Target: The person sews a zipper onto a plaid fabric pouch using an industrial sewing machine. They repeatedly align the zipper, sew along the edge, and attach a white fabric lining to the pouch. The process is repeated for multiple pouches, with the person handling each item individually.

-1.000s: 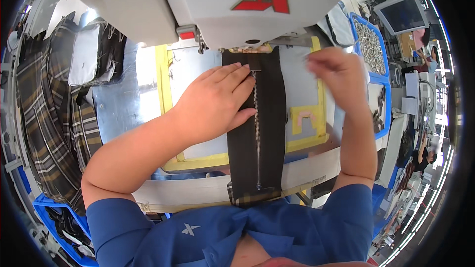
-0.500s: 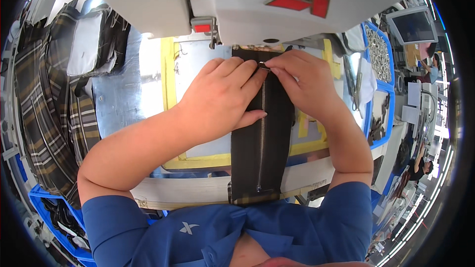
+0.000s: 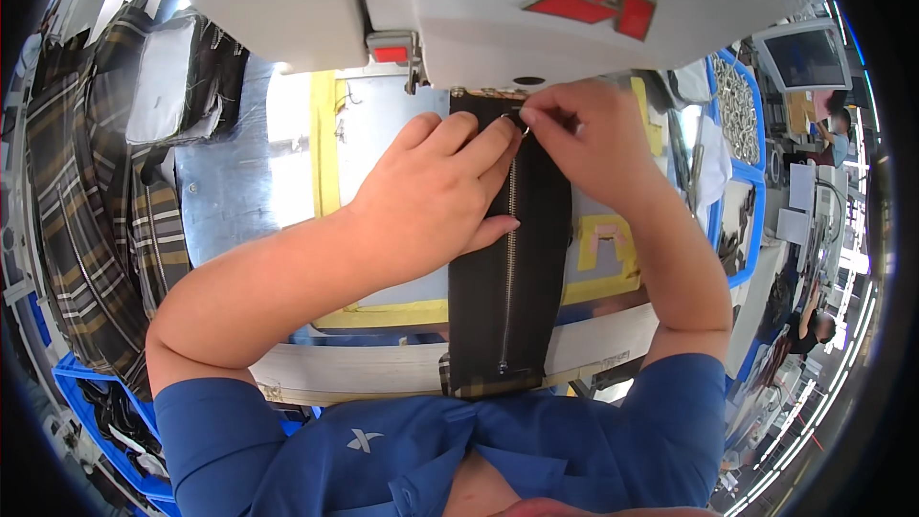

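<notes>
Thumb and finger of the right hand (image 3: 595,146), off to one side a second ago, now pinch something beside the loosely spread left hand (image 3: 421,196). From beneath the smooth whitish machine head (image 3: 479,19) runs a long, matte black fabric strip (image 3: 476,311) with a straight, toothed metal zip (image 3: 509,263); the pinched piece (image 3: 526,131) looks small, shiny.

Machine head (image 3: 536,29) looms across the far side, no getting thru there! L hand (image 3: 436,182) and R hand (image 3: 598,148) crowd the far end of the black strip (image 3: 479,297), almost meeting, hardly a gap btwn 'em. Free lane tho: bare counter (image 3: 230,201) btwn L forearm (image 3: 278,273) and the plaid pile (image 3: 81,230). R side, blue bins (image 3: 748,171) wall it off past the R forearm (image 3: 682,258). Strip's near half lies open from above.
</notes>
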`<state>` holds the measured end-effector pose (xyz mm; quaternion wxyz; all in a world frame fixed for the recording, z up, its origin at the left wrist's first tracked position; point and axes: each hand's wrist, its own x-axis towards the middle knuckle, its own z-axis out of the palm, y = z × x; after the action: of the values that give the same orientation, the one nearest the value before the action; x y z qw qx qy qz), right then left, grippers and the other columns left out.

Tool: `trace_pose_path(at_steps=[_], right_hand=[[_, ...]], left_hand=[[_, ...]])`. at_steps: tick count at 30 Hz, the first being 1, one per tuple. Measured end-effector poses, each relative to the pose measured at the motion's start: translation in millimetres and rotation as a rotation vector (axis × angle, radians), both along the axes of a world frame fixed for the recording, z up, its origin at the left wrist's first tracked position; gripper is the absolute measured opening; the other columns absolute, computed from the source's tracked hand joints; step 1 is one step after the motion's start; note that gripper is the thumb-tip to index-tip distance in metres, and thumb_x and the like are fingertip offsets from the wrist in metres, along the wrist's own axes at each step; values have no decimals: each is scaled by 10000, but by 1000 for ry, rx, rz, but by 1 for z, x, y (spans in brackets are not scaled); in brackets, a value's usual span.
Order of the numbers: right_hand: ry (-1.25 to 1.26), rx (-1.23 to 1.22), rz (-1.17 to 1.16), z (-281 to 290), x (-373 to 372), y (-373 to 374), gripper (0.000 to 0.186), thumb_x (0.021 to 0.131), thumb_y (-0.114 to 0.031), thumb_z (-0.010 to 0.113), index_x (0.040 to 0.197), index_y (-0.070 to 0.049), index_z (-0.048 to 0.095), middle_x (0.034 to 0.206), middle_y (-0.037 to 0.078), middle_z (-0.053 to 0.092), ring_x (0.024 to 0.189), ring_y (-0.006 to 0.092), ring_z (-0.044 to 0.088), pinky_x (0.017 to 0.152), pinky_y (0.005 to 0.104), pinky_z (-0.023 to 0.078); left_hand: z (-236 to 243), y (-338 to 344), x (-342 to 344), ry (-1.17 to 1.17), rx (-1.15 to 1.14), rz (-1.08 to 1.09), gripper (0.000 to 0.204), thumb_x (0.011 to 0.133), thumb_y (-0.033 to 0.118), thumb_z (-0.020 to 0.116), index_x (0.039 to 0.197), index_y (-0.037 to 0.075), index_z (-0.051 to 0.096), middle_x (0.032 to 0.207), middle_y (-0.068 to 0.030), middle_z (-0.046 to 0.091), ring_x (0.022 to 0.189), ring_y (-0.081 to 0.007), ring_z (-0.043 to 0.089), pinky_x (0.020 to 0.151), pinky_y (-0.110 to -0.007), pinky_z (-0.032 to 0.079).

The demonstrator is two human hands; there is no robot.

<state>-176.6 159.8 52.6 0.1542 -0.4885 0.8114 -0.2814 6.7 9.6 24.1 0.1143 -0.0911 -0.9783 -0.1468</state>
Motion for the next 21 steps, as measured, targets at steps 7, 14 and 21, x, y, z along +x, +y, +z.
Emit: trace_pose_path(at_steps=[7, 14, 21], right_hand=[[-134, -6, -1, -11, -22, -18, 176, 884, -141, 758, 908, 32, 784, 789, 165, 756, 695, 317, 714, 696, 410, 564], [-14, 17, 5, -4, -14, -23, 156, 874, -108, 709, 930, 16, 786, 816, 190, 749, 760, 352, 729, 716, 423, 566], [288, -106, 74, -17, 9, 13, 180, 915, -90, 734, 1073, -24, 790, 988, 144, 755, 926, 346, 738, 822, 437, 594]], left_hand=[[4, 0, 0, -56, -10, 22, 785, 886, 531, 786, 1452, 5, 646, 1565, -88, 566, 1218, -276, 545, 990, -400, 461], [4, -3, -3, -57, 22, 34, 782, 852, 530, 814, 1441, 38, 663, 1541, -84, 596, 1152, -269, 573, 946, -398, 481], [3, -6, -6, -32, 115, 46, 756, 814, 500, 851, 1402, 52, 690, 1504, -86, 624, 1108, -288, 599, 963, -417, 510]])
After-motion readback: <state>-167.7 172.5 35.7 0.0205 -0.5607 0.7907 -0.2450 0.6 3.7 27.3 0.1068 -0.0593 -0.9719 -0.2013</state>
